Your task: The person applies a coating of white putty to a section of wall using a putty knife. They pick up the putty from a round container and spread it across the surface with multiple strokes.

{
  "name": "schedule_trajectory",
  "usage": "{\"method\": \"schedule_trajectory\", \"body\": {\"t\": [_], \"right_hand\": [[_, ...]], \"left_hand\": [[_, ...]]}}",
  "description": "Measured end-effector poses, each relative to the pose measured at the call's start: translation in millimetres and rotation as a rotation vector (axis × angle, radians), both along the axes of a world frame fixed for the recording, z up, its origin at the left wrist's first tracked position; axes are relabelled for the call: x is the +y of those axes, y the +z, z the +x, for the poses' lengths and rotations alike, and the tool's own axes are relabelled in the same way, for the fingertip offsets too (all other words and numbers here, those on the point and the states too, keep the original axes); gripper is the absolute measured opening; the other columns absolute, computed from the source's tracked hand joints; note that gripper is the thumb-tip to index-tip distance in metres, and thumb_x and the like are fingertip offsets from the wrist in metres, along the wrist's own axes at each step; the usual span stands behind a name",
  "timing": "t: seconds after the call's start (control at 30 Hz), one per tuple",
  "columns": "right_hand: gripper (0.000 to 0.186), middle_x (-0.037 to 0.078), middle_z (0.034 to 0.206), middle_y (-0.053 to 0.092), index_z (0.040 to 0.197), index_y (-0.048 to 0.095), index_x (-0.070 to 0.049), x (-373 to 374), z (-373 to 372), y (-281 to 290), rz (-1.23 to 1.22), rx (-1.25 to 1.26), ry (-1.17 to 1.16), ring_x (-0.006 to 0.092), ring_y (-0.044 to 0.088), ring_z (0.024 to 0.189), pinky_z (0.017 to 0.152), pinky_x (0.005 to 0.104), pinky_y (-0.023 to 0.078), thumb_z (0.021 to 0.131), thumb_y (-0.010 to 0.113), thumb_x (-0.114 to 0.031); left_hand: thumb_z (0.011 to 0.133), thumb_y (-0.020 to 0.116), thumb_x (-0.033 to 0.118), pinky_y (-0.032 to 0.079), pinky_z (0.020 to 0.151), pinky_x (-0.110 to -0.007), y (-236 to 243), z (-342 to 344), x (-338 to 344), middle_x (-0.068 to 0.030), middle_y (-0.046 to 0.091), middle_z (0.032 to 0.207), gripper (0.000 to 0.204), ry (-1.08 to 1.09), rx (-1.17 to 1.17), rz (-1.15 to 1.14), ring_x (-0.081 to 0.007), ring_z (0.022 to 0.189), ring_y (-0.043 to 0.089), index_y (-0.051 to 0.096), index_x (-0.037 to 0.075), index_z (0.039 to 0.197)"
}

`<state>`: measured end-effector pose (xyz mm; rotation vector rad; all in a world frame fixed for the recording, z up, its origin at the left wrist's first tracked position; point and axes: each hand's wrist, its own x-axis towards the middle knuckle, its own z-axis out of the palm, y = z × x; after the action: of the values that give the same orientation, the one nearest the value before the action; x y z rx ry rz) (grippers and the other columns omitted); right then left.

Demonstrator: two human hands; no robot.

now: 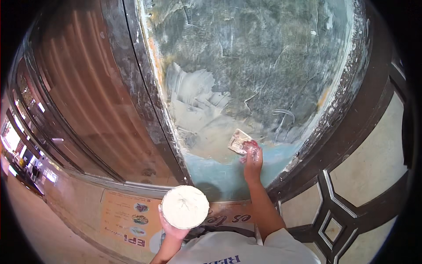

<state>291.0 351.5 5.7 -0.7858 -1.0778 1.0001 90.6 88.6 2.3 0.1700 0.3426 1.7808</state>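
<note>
My right hand [252, 157] grips a putty knife [238, 140], its blade smeared with cream-coloured putty and held close to the wall [263, 57]. Whether the blade touches the surface I cannot tell. White smears cover my fingers. Low down at chest height, my left hand [173, 229] supports a round tub of putty [185, 206] from its left and underside; the pale filler comes up near the rim. A patch of spread putty [195, 103] shows pale grey on the wall's lower left, over mottled dark green-grey. Below it runs a light blue band [220, 169].
Dark worn frame strips [151, 101] edge the wall on both sides. To the left is a brown glazed panel [96, 88] reflecting curtain-like folds. A dark lattice with pale panels [334, 207] stands at right. An orange printed banner [118, 215] lies below, behind my arms.
</note>
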Motion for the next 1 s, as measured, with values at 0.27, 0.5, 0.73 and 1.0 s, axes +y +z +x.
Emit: {"method": "schedule_trajectory", "body": {"t": [0.27,0.5,0.73,1.0], "right_hand": [[0.019,0.021,0.107,0.068,0.112,0.062,-0.004,0,-14,28,0.193,-0.529,-0.259,0.0359,0.068,0.096,0.081,0.0374,0.053,0.096,0.058,-0.014],[0.020,0.018,0.105,0.069,0.115,0.062,-0.004,-9,-41,38,0.487,-0.909,0.044,0.0320,0.068,0.083,0.071,0.0393,0.052,0.099,0.052,-0.011],[0.017,0.022,0.100,0.067,0.108,0.066,-0.007,-12,-70,82,0.335,-0.639,-0.311,0.0412,0.065,0.093,0.080,0.0404,0.052,0.100,0.053,-0.014],[0.017,0.019,0.098,0.067,0.107,0.060,-0.009,-13,-99,96,0.379,-1.156,-0.061,0.0463,0.063,0.086,0.071,0.0501,0.051,0.095,0.057,-0.020]], "left_hand": [[0.095,0.038,0.064,0.027,0.117,-0.060,9,-20,-4,-0.0109,0.035,0.159,0.075,-0.035,0.011,0.061,-0.0374,0.143,0.036,0.037,0.017,0.153],[0.094,0.041,0.064,0.028,0.117,-0.060,-4,-51,-8,-0.0114,0.034,0.159,0.076,-0.052,-0.023,0.077,-0.0375,0.144,0.034,0.035,0.017,0.154],[0.094,0.038,0.066,0.027,0.115,-0.063,-1,-72,-14,-0.0113,0.032,0.160,0.076,-0.022,0.063,0.045,-0.0389,0.145,0.032,0.036,0.019,0.154],[0.093,0.039,0.067,0.027,0.114,-0.065,5,-87,-13,-0.0104,0.033,0.160,0.076,-0.091,0.021,0.086,-0.0389,0.144,0.034,0.038,0.020,0.153]]}}
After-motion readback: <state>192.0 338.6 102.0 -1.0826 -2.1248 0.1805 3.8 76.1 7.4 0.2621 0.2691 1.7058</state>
